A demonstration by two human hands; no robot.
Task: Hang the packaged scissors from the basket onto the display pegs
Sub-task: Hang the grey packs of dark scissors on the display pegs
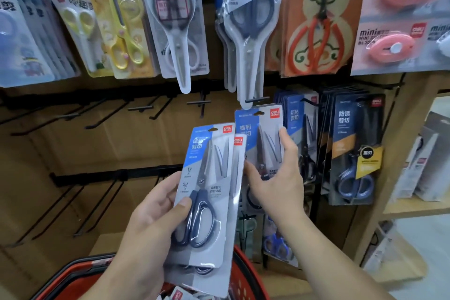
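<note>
My left hand (155,214) grips a small stack of blue-and-grey scissors packs (207,192), thumb on the front pack's dark blue handles. My right hand (272,178) holds one more such scissors pack (261,136) upright, its hang hole just under the tip of a black display peg (257,100). Whether the pack is on the peg I cannot tell. The red basket (243,273) sits below my hands, with more packs partly hidden inside.
Several bare black pegs (141,107) stick out left of my hands, in two rows. Dark scissors packs (353,148) hang to the right. Above hang more scissors packs (175,19) and pink mini cutters (399,14). A wooden shelf post (399,153) stands at right.
</note>
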